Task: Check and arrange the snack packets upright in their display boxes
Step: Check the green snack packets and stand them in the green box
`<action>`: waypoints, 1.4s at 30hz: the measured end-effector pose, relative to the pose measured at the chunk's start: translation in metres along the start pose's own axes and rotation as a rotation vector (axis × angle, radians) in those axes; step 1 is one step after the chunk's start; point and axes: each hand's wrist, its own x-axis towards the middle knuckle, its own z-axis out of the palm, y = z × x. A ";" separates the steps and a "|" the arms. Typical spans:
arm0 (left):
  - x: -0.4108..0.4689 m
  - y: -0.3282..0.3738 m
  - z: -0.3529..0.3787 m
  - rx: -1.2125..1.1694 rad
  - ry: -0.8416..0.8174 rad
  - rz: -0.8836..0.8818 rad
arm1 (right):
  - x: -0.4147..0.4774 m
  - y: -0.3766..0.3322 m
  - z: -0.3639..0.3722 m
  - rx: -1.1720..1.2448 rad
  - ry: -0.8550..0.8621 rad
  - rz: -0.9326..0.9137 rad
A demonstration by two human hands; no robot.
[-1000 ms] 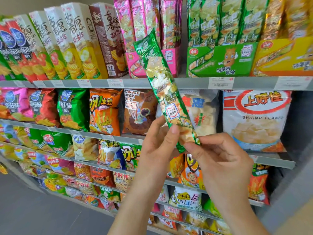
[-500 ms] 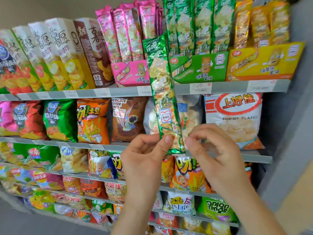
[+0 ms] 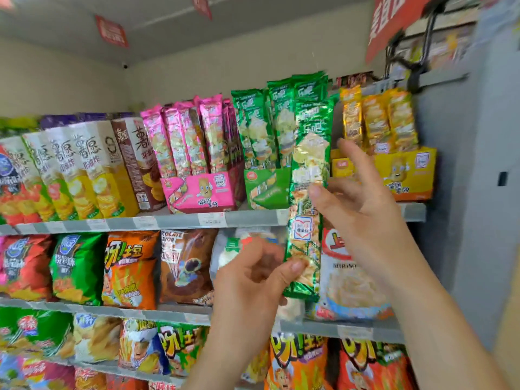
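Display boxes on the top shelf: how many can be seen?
3. The pink display box stands left, the green display box in the middle, partly behind the held green snack packet, and the yellow display box right. More could be hidden outside the frame.

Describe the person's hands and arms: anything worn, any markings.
Two bare hands, no gloves. The left hand and right hand show no rings or marks that I can make out; the nails look short and unpainted. The left forearm and right forearm are uncovered down to the frame's lower edge: no sleeve, watch or bracelet shows.
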 end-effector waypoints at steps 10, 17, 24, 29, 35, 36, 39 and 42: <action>0.079 0.057 0.034 0.254 -0.128 0.277 | 0.091 -0.030 -0.039 0.041 0.107 -0.339; 0.148 0.113 0.051 0.726 0.102 0.621 | 0.145 -0.034 -0.053 0.118 0.380 -0.415; 0.233 0.148 0.081 1.221 -0.061 0.514 | 0.180 -0.014 -0.053 0.164 0.564 -0.346; 0.270 0.138 0.085 1.407 -0.430 0.199 | 0.200 -0.004 -0.056 0.167 0.637 -0.319; 0.266 0.131 0.066 1.396 -0.374 0.356 | 0.220 0.017 -0.062 0.057 0.495 -0.180; 0.264 0.131 0.063 1.385 -0.359 0.371 | 0.222 0.021 -0.061 0.016 0.468 -0.148; 0.260 0.131 0.058 1.357 -0.346 0.378 | 0.227 0.034 -0.059 -0.106 0.366 -0.041; 0.258 0.131 0.056 1.340 -0.360 0.358 | 0.226 0.042 -0.056 -0.223 0.200 0.071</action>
